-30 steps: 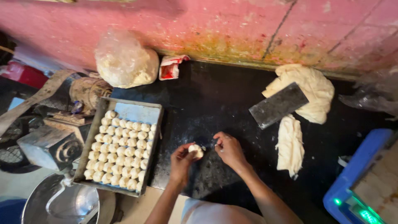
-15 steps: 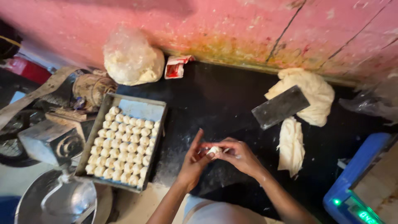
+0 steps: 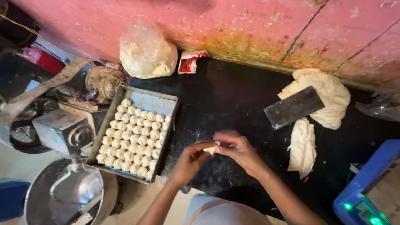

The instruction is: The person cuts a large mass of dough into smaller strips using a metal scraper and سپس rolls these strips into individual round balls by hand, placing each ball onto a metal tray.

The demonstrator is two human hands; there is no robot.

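My left hand (image 3: 191, 160) and my right hand (image 3: 239, 150) meet over the black counter (image 3: 233, 100), and both pinch one small pale piece of dough (image 3: 212, 148) between their fingertips. To the left lies a metal tray (image 3: 146, 100) filled with several rows of small dough balls (image 3: 133, 139). On the right a large lump of dough (image 3: 329, 93) rests under a flat dark metal scraper (image 3: 293, 107), with a longer strip of dough (image 3: 303, 146) below it.
A clear bag of dough (image 3: 146, 52) and a red and white packet (image 3: 189, 61) sit against the pink wall. A metal machine (image 3: 62, 131) and a steel bowl (image 3: 66, 196) stand at the left. A blue scale (image 3: 368, 187) occupies the lower right corner.
My hands have shifted slightly right along the counter while still working the same small dough piece. The camera view has tilted a little.
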